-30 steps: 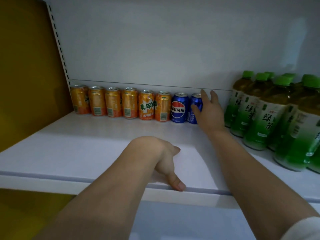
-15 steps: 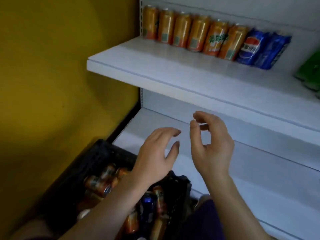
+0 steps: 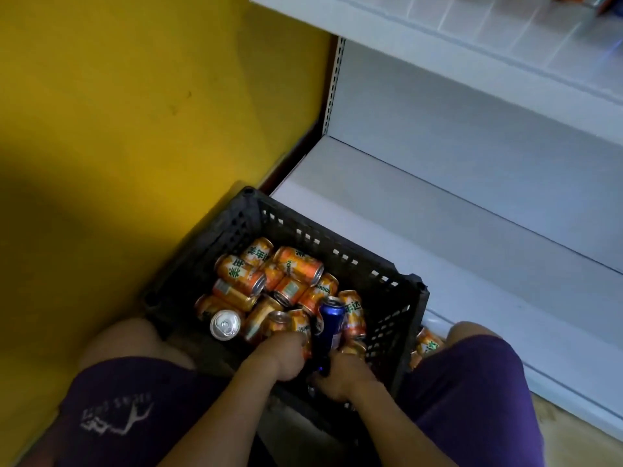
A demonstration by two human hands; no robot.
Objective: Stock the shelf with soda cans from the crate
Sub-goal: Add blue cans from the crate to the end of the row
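A black plastic crate (image 3: 337, 246) stands on the floor between my knees, holding several orange soda cans (image 3: 296, 267) lying in a heap and one blue can (image 3: 332, 320) standing tilted. Both hands are down in the crate's near side. My left hand (image 3: 279, 358) is curled over an orange can (image 3: 300, 326) next to the blue one. My right hand (image 3: 340, 377) grips the lower end of the blue can; its fingers are partly hidden. The upper white shelf (image 3: 438, 35) runs across the top right, with only a sliver of its cans showing at the corner.
A yellow wall (image 3: 135, 96) closes the left side, touching the crate. A lower white shelf (image 3: 455, 237) lies right behind the crate. One orange can (image 3: 426, 343) sits outside the crate by my right knee (image 3: 472, 335). Purple shorts cover both thighs.
My view dropped from the upper shelf to the crate. Both hands came down from the shelf front into the crate and closed on cans.
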